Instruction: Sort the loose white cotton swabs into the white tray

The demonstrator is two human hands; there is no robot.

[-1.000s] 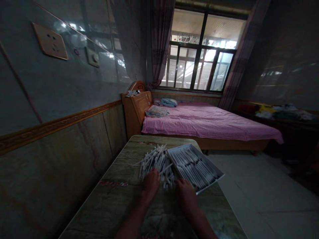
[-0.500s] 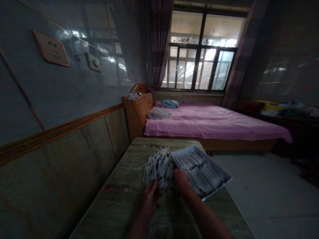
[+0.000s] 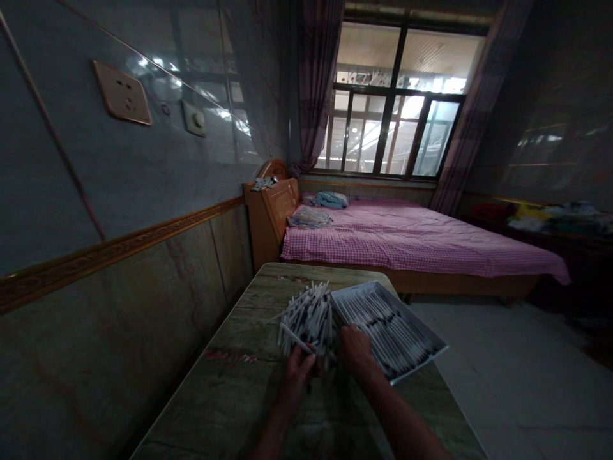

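The person's left hand (image 3: 297, 377) was narrow, with the fingers curled, and it seemed to hold the end of one stick (image 3: 294, 338) at the near edge of a pile of thin white sticks (image 3: 309, 319). The right hand (image 3: 355, 350) was also half closed and touched the side of the pile, just beside a white tray (image 3: 357, 292); I could not tell if it held something. The pile lay loose on a table with a green stone pattern (image 3: 230, 390), and the tray stood close on its right, with many sticks in rows (image 3: 390, 332) inside. Behind the table was a bed with a pink checked sheet (image 3: 421, 246), under a window (image 3: 397, 102).
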